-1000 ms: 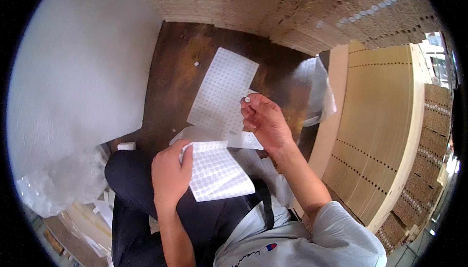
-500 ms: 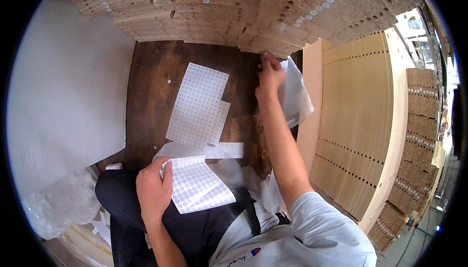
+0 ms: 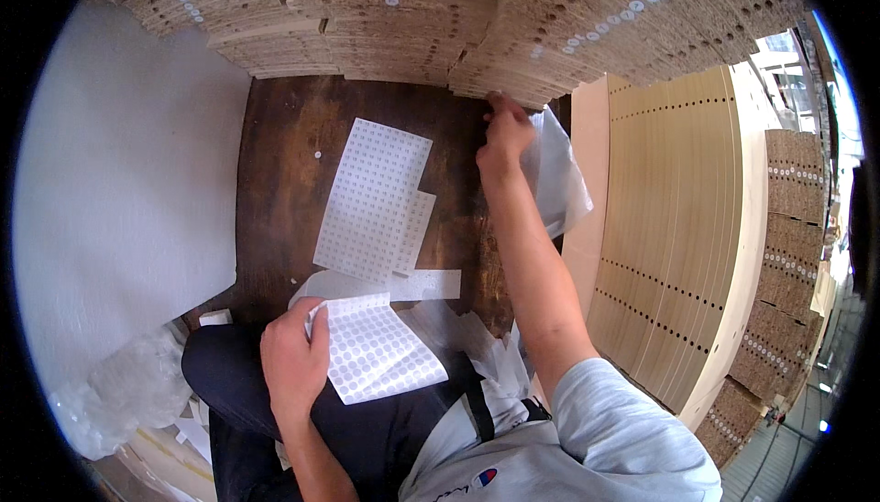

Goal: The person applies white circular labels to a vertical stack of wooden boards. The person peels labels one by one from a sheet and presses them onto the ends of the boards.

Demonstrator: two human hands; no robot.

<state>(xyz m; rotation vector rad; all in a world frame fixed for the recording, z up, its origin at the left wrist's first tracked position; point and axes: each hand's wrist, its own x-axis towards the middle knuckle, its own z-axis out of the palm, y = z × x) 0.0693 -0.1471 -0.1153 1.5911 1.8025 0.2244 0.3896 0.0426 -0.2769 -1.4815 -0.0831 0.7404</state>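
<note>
My left hand (image 3: 295, 355) is closed on the edge of a sheet of round stickers (image 3: 380, 351), pinched between thumb and fingers above my lap. The sheet is partly folded over. With the arm stretched forward, my right hand (image 3: 505, 138) is at the lower front edge of the stacked chipboard panels (image 3: 403, 48). Its fingers are drawn together at the board edge; whatever they may hold is hidden. Rows of round white labels dot the panel edges. On the dark wooden surface (image 3: 275, 218) lie printed label sheets (image 3: 376, 195), overlapping, and one small loose round label (image 3: 318, 154).
Beside my right forearm is a translucent sheet (image 3: 556, 176). Pale drilled panels (image 3: 674, 218) stand to the right, with more labelled chipboard stacks (image 3: 793, 218) beyond. A white panel (image 3: 137, 163) stands at left, above crumpled clear plastic wrap (image 3: 128, 392).
My right hand stays at the panel edge, its wrist turned slightly. The left hand keeps its hold on the sticker sheet. The whole view has shifted a little.
</note>
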